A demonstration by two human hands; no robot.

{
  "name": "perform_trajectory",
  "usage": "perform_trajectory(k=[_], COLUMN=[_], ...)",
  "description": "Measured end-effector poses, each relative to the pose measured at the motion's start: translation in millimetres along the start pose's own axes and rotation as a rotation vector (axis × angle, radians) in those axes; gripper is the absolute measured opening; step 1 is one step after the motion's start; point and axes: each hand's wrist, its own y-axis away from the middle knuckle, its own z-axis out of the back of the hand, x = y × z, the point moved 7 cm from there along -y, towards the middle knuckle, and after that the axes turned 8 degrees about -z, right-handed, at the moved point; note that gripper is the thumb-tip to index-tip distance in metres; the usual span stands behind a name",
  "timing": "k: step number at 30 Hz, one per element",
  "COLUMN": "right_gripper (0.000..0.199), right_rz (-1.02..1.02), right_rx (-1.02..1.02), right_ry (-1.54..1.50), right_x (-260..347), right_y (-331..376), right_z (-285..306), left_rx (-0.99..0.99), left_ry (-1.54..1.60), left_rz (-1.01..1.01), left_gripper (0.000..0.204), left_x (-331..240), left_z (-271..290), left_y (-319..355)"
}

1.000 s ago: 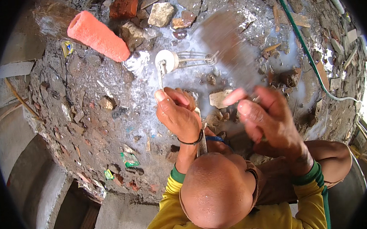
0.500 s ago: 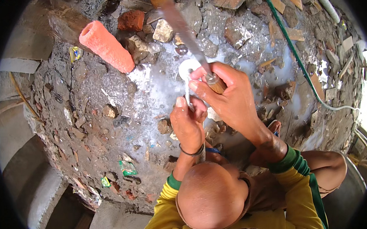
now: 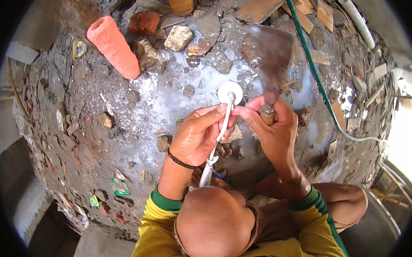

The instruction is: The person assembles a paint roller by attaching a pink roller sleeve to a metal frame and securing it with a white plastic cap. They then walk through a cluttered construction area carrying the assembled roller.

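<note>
My left hand (image 3: 192, 133) is closed round the thin white rod of a paint roller frame (image 3: 225, 120), whose white round disc (image 3: 234, 87) lies at the far end, above the wet ground. The frame's thicker white handle (image 3: 206, 176) runs back toward my body. In my right hand (image 3: 282, 134) is a scraper (image 3: 275, 52), its wooden handle in the palm and its broad, dark blade pointing away, blurred by motion. The right thumb and forefinger are close to the rod, just below the disc. A fuzzy salmon-coloured roller sleeve (image 3: 115, 49) stands tilted at the far left.
Milky liquid and rubble (image 3: 179, 35) cover the muddy ground. A green rope (image 3: 316, 66) crosses on the right, near a white pipe (image 3: 356, 21). Wooden boards (image 3: 262, 6) and a brick piece (image 3: 145, 22) lie at the far side. Concrete blocks (image 3: 101, 250) stand at the lower left.
My right hand has moved right, away from the disc, and the scraper's blade has swung from upper left to upper right. My left hand has turned, showing more of the rod and handle.
</note>
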Motion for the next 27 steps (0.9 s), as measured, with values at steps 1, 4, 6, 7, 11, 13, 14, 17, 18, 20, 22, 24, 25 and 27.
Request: perform_trajectory(k=[1, 4, 6, 7, 11, 13, 14, 17, 18, 20, 22, 24, 25, 27], right_gripper=[0.016, 0.019, 0.020, 0.025, 0.033, 0.037, 0.037, 0.037, 0.036, 0.034, 0.034, 0.035, 0.037, 0.038], right_rz=[-0.094, -0.223, -0.113, -0.119, -0.132, -0.076, -0.051, 0.038, 0.068, 0.128, 0.106, 0.051, 0.081, 0.025], right_rx=[-0.021, -0.046, -0.038, 0.002, 0.049, 0.064, 0.067, 0.039, -0.010, -0.107, -0.109, -0.131, -0.117, -0.132], right_ry=[-0.047, -0.190, -0.168, -0.164, -0.173, -0.125, -0.101, -0.014, -0.020, -0.033, -0.076, -0.147, -0.233, -0.344], right_x=[-7.6, -16.7, -19.8, -15.7, -10.8, -4.8, -2.3, 3.7, 5.5, 5.3, 1.0, -7.2, -19.0, -40.2], right_y=[5.2, 18.7, 21.5, 23.0, 24.8, 24.9, 25.7, 25.9, 25.0, 22.9, 20.0, 17.7, 15.1, 14.1], right_z=[2.2, -0.4, -5.9, -9.7, -21.2, -24.9, -26.6, -32.2, -32.4, -32.7, -34.7, -36.2, -36.5, -36.1], left_rx=[-0.024, -0.079, -0.070, -0.067, 0.047, 0.037, 0.025, 0.053, 0.022, -0.039, 0.031, 0.136, 0.185, 0.149], left_ry=[-0.011, -0.071, 0.012, 0.052, 0.109, 0.179, 0.222, 0.304, 0.285, 0.249, 0.238, 0.280, 0.313, 0.342], left_rz=[0.003, -0.037, -0.080, -0.098, -0.096, -0.109, -0.114, -0.129, -0.141, -0.164, -0.157, -0.143, -0.133, -0.108], left_gripper=[0.026, 0.027, 0.027, 0.026, 0.024, 0.025, 0.025, 0.030, 0.031, 0.032, 0.032, 0.030, 0.029, 0.029], left_x=[0.6, -3.6, -9.9, -12.2, -9.5, -7.4, -7.1, -9.5, -12.2, -18.5, -23.6, -25.4, -24.3, -17.5], left_z=[0.8, -1.8, -5.6, -5.8, 0.1, -0.1, -3.1, -12.7, -15.5, -25.4, -26.2, -27.1, -28.8, -28.8], left_y=[0.7, 1.4, 3.4, 4.7, 3.3, 3.5, 3.0, -1.1, -1.9, -4.4, -10.9, -15.4, -18.4, -22.3])
